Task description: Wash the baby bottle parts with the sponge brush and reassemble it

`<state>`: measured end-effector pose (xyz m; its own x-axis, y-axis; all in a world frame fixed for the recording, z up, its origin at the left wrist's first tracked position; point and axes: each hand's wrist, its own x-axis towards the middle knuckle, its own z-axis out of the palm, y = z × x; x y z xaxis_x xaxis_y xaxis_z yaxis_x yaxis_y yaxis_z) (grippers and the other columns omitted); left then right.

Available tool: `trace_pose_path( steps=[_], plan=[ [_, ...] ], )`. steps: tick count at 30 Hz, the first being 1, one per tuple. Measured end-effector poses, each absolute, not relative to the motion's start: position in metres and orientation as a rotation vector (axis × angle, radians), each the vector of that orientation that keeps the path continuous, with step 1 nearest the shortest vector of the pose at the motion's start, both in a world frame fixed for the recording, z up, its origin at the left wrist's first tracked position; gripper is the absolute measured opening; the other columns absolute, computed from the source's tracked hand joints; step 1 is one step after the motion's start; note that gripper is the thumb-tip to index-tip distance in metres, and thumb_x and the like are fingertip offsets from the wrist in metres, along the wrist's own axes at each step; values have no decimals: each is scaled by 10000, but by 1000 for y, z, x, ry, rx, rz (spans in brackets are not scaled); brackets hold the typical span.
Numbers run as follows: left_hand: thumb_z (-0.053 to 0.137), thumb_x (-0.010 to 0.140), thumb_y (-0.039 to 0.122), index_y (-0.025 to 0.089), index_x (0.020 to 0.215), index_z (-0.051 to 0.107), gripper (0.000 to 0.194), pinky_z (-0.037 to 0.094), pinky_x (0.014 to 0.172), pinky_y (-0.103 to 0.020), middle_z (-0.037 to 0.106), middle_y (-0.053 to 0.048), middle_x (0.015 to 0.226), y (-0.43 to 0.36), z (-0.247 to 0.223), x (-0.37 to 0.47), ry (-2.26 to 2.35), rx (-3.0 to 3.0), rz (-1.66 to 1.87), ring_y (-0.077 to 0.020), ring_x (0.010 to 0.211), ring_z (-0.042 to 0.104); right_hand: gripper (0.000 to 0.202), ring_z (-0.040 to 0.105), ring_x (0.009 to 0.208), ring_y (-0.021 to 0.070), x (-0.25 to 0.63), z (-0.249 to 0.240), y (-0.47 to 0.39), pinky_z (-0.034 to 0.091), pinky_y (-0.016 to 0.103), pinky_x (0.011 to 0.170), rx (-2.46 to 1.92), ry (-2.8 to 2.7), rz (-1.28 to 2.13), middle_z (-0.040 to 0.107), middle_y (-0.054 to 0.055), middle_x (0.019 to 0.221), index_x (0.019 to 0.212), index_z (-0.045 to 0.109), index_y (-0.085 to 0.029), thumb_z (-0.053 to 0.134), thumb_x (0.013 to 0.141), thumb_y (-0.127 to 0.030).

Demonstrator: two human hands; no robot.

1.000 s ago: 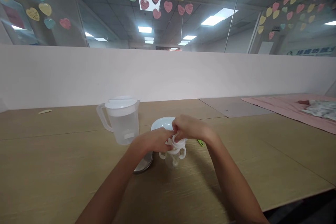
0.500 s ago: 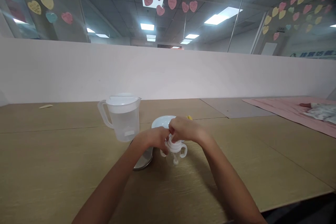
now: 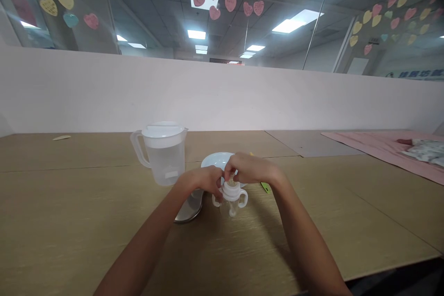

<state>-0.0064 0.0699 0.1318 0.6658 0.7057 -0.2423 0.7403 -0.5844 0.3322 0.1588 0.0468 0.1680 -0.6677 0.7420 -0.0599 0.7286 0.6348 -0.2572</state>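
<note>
A clear baby bottle (image 3: 227,207) with a white collar and two white side handles stands upright on the table in front of me. My left hand (image 3: 207,180) is closed around its left side near the collar. From above, my right hand (image 3: 248,169) pinches the pale teat (image 3: 233,181) at the top of the bottle. Part of the teat shows below the fingertips. Behind the hands lies a white plate (image 3: 215,159), partly covered by them. A round metal dish or lid (image 3: 190,208) sits left of the bottle, half hidden under my left forearm.
A translucent lidded pitcher (image 3: 164,157) stands at the back left. A green object (image 3: 265,188) lies beside my right wrist. Farther right is a pink cloth (image 3: 374,145) with a patterned fabric item (image 3: 425,148) on it. A low white wall (image 3: 222,97) borders the table's far side.
My right fingers have risen slightly and drawn together at the bottle's top, so more of the teat shows. The green object has come into sight. My left hand stays on the bottle.
</note>
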Motion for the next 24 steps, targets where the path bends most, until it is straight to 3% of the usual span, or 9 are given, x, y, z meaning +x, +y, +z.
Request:
trace_pose_path(
  steps=[5,8,11,14,19,21,24],
  plan=[
    [719,529,407,195,754,569,344,337,504,-225,544,34,696,67,136,-6,1114,2486,-110,-140,627,504,204,578,675,127,157,169,48,353,190,507,-1449,-2689,316,652,26,837,886,640,-180,623,686,-212],
    [718,531,410,195,763,589,341,327,497,-229,549,34,685,66,137,-5,1135,2475,-135,-138,610,498,196,578,604,130,154,170,46,353,198,479,-1556,-2667,364,650,46,732,850,620,-154,574,755,-319],
    [715,533,400,193,802,605,357,323,495,-231,529,40,651,67,137,-5,1125,2474,-156,-134,593,486,226,554,484,120,150,169,44,364,206,464,-1567,-2694,497,617,41,574,810,605,-118,460,823,-291],
    [722,521,376,197,883,605,420,331,507,-226,523,46,653,67,137,-5,1125,2461,-155,-130,600,488,284,546,458,123,149,169,42,368,217,459,-1584,-2677,515,612,49,556,791,601,-103,414,847,-308],
    [705,537,407,186,823,601,376,342,532,-228,549,33,692,68,136,-6,1136,2443,-174,-138,634,506,311,577,604,132,156,172,39,371,212,505,-1504,-2627,424,642,40,743,952,598,-154,563,773,-406],
    [712,530,395,197,842,592,388,346,533,-222,558,34,726,68,136,-7,1131,2453,-159,-143,661,518,366,577,695,133,159,174,38,371,205,545,-1430,-2629,361,636,28,853,1042,574,-194,642,714,-343],
    [722,518,368,205,864,587,406,348,526,-218,556,34,736,66,137,-6,1152,2451,-173,-145,671,522,346,560,703,123,159,173,38,354,203,552,-1363,-2681,331,624,9,853,1077,554,-219,606,736,-247]
  ],
)
